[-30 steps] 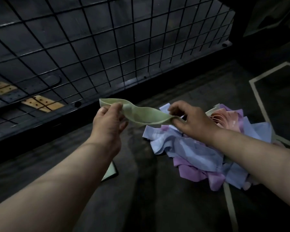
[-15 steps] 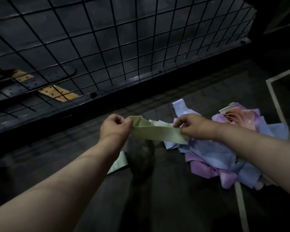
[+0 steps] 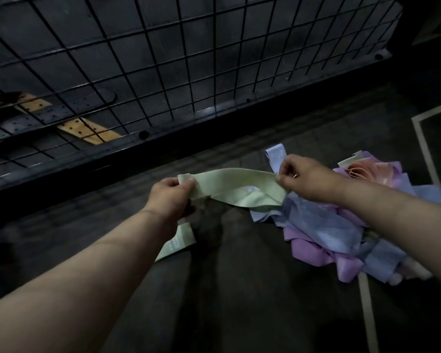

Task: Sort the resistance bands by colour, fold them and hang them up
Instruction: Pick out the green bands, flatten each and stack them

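The left hand (image 3: pixel 172 197) is closed on one end of a pale green band (image 3: pixel 237 189), gripped between thumb and curled fingers, and the other end is pinched by the right hand (image 3: pixel 306 179). The band is held up slack between the two, sagging in the middle, above the dark floor (image 3: pixel 239 301) and just left of the pile (image 3: pixel 341 230).

Progress is judged to be early. A second green band (image 3: pixel 178 242) is laid flat on the floor beneath the left forearm, perhaps the start of a green group. Everything else is heaped together on the right, with blue, purple and pink bands tangled and not yet sorted. No finished fold is seen in the held band, and nothing is seen hung on the wire grid (image 3: pixel 163 59), so most of the sorting and folding and all of the hanging are taken to be left.

As for room, open floor is offered near and to the left, plenty for laying out colour groups. On the far side the space is closed off by the grid and its black base rail (image 3: pixel 163 131), with belts (image 3: pixel 61 118) glimpsed behind the wires at far left. The pile sits close under the right hand, so a snag there could be risked, and a pale floor line (image 3: pixel 423 143) is passed on the right
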Tool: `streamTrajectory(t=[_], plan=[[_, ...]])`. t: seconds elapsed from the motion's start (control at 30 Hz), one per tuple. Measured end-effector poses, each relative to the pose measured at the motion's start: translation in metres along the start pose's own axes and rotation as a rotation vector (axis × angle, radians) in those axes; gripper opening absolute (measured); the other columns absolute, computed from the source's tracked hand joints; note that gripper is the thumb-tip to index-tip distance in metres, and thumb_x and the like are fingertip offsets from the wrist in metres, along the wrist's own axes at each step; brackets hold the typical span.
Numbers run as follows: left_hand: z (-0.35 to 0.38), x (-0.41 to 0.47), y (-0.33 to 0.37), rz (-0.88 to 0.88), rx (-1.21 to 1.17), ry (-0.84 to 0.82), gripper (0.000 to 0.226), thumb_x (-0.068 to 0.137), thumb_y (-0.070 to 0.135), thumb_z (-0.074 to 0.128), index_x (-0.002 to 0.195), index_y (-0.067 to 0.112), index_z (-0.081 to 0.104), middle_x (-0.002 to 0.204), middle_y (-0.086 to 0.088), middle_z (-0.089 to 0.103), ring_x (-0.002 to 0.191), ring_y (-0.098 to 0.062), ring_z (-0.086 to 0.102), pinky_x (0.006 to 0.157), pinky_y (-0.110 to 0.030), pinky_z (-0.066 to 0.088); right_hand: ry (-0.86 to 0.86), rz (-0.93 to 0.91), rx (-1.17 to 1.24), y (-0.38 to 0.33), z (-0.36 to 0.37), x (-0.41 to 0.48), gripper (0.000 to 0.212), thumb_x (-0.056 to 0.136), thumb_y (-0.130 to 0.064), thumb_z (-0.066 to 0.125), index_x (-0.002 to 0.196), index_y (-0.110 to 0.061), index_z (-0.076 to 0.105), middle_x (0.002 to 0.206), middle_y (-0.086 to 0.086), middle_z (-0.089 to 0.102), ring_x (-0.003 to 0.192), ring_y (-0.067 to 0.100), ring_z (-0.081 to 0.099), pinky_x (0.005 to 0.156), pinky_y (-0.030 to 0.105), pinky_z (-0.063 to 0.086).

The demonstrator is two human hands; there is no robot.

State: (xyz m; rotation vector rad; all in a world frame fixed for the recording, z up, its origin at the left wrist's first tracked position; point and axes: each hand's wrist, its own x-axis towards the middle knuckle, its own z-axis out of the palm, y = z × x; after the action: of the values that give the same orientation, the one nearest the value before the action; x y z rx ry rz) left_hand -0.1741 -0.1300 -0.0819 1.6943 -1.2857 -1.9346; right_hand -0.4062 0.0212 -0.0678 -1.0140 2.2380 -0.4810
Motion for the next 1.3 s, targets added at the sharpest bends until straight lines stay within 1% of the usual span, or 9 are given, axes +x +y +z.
streamTrajectory(t=[0.13, 0.23, 0.37, 0.43, 0.63, 0.77, 1.1, 1.2, 1.3], plan=[[-0.001, -0.001, 0.000, 0.039, 0.128, 0.067, 0.019, 0.095, 0.027, 0.059, 0.106, 0.012, 0.060, 0.085, -0.004, 0.060, 0.067, -0.017, 0.056, 0.056, -0.024, 0.048, -0.056, 0.121, 0.148, 0.000, -0.006, 0.003, 0.009, 0.090, -0.021, 0.068, 0.093, -0.016, 0.061, 0.084, 0.005, 0.066, 0.067, 0.018, 0.062, 0.060, 0.037, 0.054], [-0.005, 0.000, -0.002, 0.033, 0.100, 0.060, 0.020, 0.094, 0.023, 0.058, 0.111, 0.012, 0.055, 0.097, -0.007, 0.059, 0.080, -0.021, 0.059, 0.063, -0.030, 0.051, -0.094, 0.175, 0.233, 0.000, -0.009, 0.005, 0.015, 0.086, -0.017, 0.074, 0.096, -0.019, 0.063, 0.086, 0.004, 0.066, 0.068, 0.015, 0.061, 0.064, 0.043, 0.058], [-0.009, 0.000, -0.006, 0.039, -0.057, 0.014, 0.036, 0.091, 0.018, 0.068, 0.120, 0.019, 0.047, 0.108, -0.007, 0.061, 0.090, -0.025, 0.065, 0.066, -0.035, 0.057, -0.084, 0.241, 0.410, -0.001, -0.007, 0.005, 0.022, 0.089, -0.003, 0.069, 0.108, -0.010, 0.063, 0.080, 0.000, 0.064, 0.055, 0.006, 0.058, 0.042, 0.017, 0.046], [-0.010, 0.001, -0.008, 0.046, -0.096, -0.006, 0.045, 0.087, 0.018, 0.074, 0.125, 0.018, 0.050, 0.112, -0.008, 0.063, 0.085, -0.022, 0.065, 0.067, -0.032, 0.055, -0.062, 0.253, 0.438, 0.000, -0.005, 0.006, 0.024, 0.089, -0.001, 0.067, 0.111, -0.008, 0.062, 0.079, 0.000, 0.063, 0.055, 0.004, 0.059, 0.039, 0.014, 0.043], [-0.025, 0.009, -0.011, 0.023, -0.109, 0.055, 0.011, 0.090, 0.001, 0.066, 0.095, 0.011, 0.062, 0.089, -0.009, 0.062, 0.068, -0.016, 0.059, 0.057, -0.023, 0.054, -0.026, 0.313, 0.476, 0.006, -0.006, 0.007, 0.023, 0.088, 0.001, 0.068, 0.107, -0.010, 0.063, 0.081, 0.005, 0.062, 0.068, 0.019, 0.062, 0.063, 0.040, 0.056], [-0.031, 0.007, -0.008, 0.030, -0.060, 0.071, 0.014, 0.094, 0.003, 0.061, 0.108, 0.008, 0.058, 0.086, -0.008, 0.059, 0.061, -0.014, 0.053, 0.055, -0.024, 0.048, -0.001, 0.282, 0.500, 0.000, -0.008, 0.003, 0.025, 0.089, 0.004, 0.066, 0.110, -0.007, 0.060, 0.085, 0.007, 0.060, 0.069, 0.019, 0.062, 0.044, 0.024, 0.053], [-0.011, 0.005, -0.023, -0.044, 0.172, -0.097, 0.029, 0.095, 0.013, 0.061, 0.123, 0.018, 0.059, 0.093, -0.010, 0.063, 0.079, -0.021, 0.060, 0.074, -0.034, 0.053, 0.074, 0.043, 0.395, -0.026, -0.003, 0.005, 0.019, 0.086, 0.001, 0.069, 0.101, -0.010, 0.065, 0.091, 0.013, 0.065, 0.082, 0.020, 0.061, 0.077, 0.031, 0.052], [-0.005, 0.010, -0.032, -0.006, 0.219, -0.031, 0.026, 0.096, 0.015, 0.060, 0.122, 0.014, 0.062, 0.104, -0.011, 0.066, 0.087, -0.021, 0.061, 0.079, -0.031, 0.050, 0.087, 0.090, 0.420, -0.020, -0.004, 0.007, 0.018, 0.086, 0.002, 0.069, 0.093, -0.014, 0.065, 0.088, 0.012, 0.064, 0.081, 0.021, 0.061, 0.079, 0.035, 0.053], [-0.006, 0.013, -0.031, 0.035, 0.156, 0.103, 0.016, 0.097, 0.013, 0.059, 0.111, 0.014, 0.067, 0.090, -0.006, 0.068, 0.074, -0.018, 0.063, 0.068, -0.028, 0.053, 0.057, 0.165, 0.517, -0.012, -0.008, 0.004, 0.021, 0.086, 0.005, 0.068, 0.094, -0.014, 0.064, 0.092, 0.015, 0.065, 0.080, 0.026, 0.061, 0.070, 0.036, 0.052]])
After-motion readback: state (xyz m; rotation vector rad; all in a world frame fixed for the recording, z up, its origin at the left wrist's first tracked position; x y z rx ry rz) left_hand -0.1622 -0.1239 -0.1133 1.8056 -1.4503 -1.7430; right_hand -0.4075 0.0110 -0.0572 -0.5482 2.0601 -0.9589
